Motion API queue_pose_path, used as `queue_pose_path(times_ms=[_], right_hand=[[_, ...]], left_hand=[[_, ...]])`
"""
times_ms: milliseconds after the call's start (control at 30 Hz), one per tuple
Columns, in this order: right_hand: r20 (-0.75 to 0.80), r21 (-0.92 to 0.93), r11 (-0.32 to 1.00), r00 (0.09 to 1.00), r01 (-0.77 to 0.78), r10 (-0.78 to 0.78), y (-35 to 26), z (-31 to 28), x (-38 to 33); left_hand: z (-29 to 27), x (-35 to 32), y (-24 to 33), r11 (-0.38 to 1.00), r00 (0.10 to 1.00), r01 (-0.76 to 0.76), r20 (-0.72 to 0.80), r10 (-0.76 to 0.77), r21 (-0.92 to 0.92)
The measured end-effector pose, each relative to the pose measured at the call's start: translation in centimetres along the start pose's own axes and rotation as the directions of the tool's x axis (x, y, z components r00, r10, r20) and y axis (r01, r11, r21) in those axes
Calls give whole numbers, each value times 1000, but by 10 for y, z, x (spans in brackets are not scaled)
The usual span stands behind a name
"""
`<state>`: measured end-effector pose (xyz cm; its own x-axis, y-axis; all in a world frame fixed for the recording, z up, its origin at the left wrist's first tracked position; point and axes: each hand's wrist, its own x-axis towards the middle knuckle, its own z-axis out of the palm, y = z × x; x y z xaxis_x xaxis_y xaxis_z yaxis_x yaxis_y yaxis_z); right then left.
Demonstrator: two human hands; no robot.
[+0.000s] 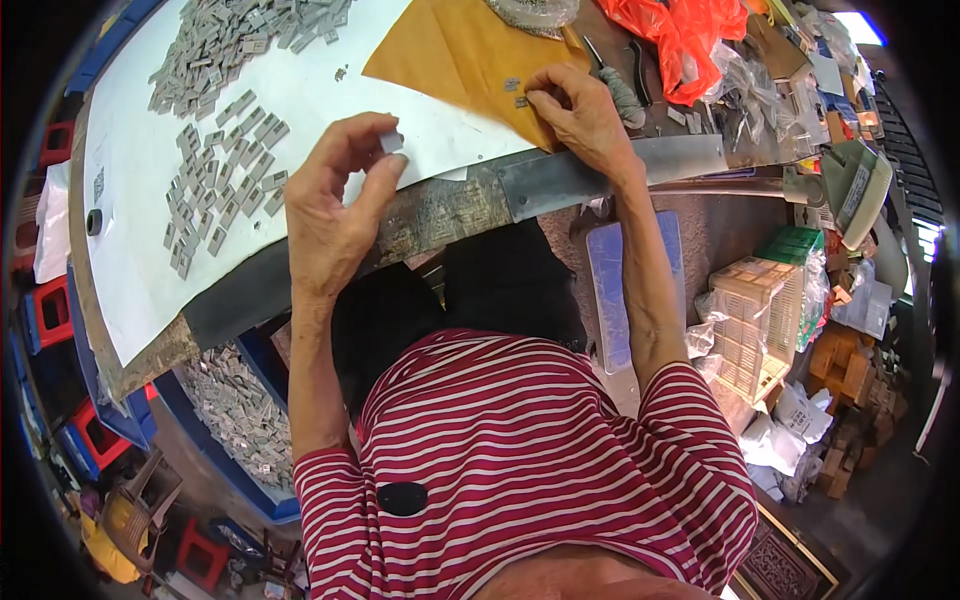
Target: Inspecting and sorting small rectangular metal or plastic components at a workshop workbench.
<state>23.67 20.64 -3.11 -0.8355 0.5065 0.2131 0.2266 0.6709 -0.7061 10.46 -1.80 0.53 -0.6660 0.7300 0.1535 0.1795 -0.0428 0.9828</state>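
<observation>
Between the thumb and forefinger of my left hand point(335, 200), above the white sheet, is a small grey rectangular piece point(392, 143). My right hand point(583, 118) rests at the brown paper point(440, 45), fingers drawn together in a pinch; what lies in them, if anything, is hidden. Beside its fingertips are a few small dark grey pieces point(512, 84) on the paper. Left of my left hand, many flat grey rectangular pieces point(228, 180) with dark slots are spread on the white sheet point(130, 290). A dense pile of similar pieces point(215, 50) lies farther back.
Past my right hand are a wound grey bundle point(622, 98), orange-red plastic bags point(670, 40) and clear bags. The table's dark front edge point(620, 168) runs before my lap. A blue bin of grey pieces point(240, 420) stands below left, cream crates point(750, 325) to the right.
</observation>
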Motion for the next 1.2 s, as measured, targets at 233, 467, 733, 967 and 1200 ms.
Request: queue_pose_path(times_ms=[233,467,733,967,1200], right_hand=[[88,-87,984,985,157,-150,2,-7,8],[123,-182,951,966,248,-229,2,-7,10],[114,-116,977,980,178,-165,0,-8,8],[80,-139,955,965,261,-251,3,-7,6],[85,-49,989,987,140,-135,8,-8,5]], left_hand=[[8,1,-12,991,997,82,18,-80,-110],[21,1,-15,989,997,78,-4,-79,-122],[31,-1,-14,977,993,118,50,-110,-177],[28,-3,-12,980,994,106,48,-99,-169],[25,-6,-11,979,993,115,46,-109,-168]])
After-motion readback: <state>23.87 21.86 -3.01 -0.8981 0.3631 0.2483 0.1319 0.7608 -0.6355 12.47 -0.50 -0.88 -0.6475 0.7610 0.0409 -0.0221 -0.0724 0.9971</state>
